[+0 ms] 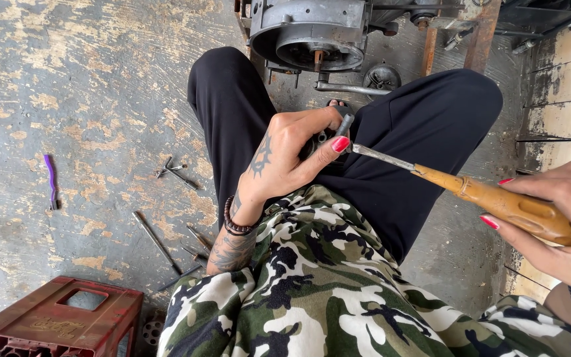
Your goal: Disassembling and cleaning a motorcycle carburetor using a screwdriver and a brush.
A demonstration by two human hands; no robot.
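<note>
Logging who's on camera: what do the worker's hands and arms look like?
Left hand: red-painted nails, a dark tattoo on its back, more tattooing along the forearm, and a dark beaded bracelet at the wrist. Right hand: red nails too, with a bit of tattoo near the wrist. No gloves; camouflage top, no sleeves over the forearms.

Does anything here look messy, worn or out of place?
Yes. Bolts and thin rods lie scattered on the floor, whose paint is badly flaked. A purple tool lies alone, apart from them.
</note>
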